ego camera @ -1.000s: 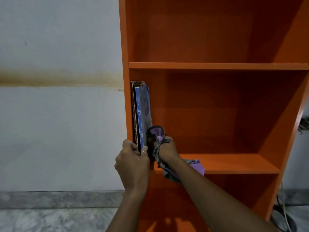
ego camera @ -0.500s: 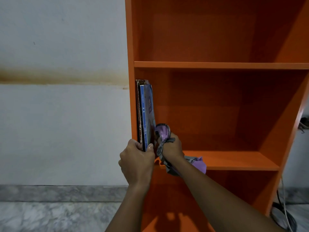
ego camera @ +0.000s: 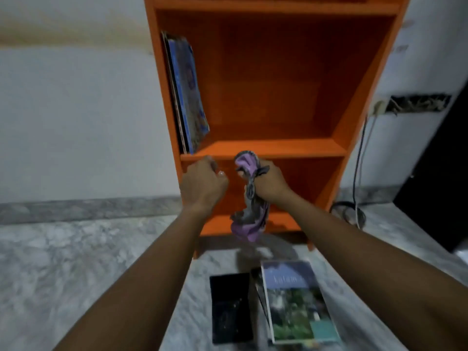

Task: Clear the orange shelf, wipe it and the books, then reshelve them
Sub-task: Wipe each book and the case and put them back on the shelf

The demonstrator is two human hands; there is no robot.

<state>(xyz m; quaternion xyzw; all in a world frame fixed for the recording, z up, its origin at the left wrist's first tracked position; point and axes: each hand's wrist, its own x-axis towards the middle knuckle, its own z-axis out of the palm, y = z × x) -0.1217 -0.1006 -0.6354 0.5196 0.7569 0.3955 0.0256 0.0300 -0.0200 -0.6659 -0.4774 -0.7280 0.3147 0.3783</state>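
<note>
The orange shelf [ego camera: 278,148] stands on the marble floor [ego camera: 76,262] against a pale wall [ego camera: 76,110]. Three of its compartments show, and only the middle one holds anything. A small group of thin shelved books [ego camera: 187,97] leans against that compartment's left side wall, a blue-covered one outermost. The blur lets me make out two or three spines, not an exact count.

Two hands are raised in front of the middle board's front edge. The left hand [ego camera: 202,184] is curled into a loose fist with nothing visible in it. Its knuckles are right at the board's edge, and I cannot tell whether they touch it. The right hand [ego camera: 271,183] is closed around one purple and grey cloth [ego camera: 247,219]. A bunch of the cloth sticks up above the fingers, and the rest hangs down below the wrist in front of the lowest compartment.

More books lie flat on the floor just in front of the shelf. Two are plain to see: a black book [ego camera: 230,310] on the left and a landscape-cover book [ego camera: 296,302] on the right. A third dark book [ego camera: 257,277] peeks out from under the landscape one.

To the right of the shelf, two cables [ego camera: 357,173] run down from a wall socket [ego camera: 377,107] to a coil on the floor.
</note>
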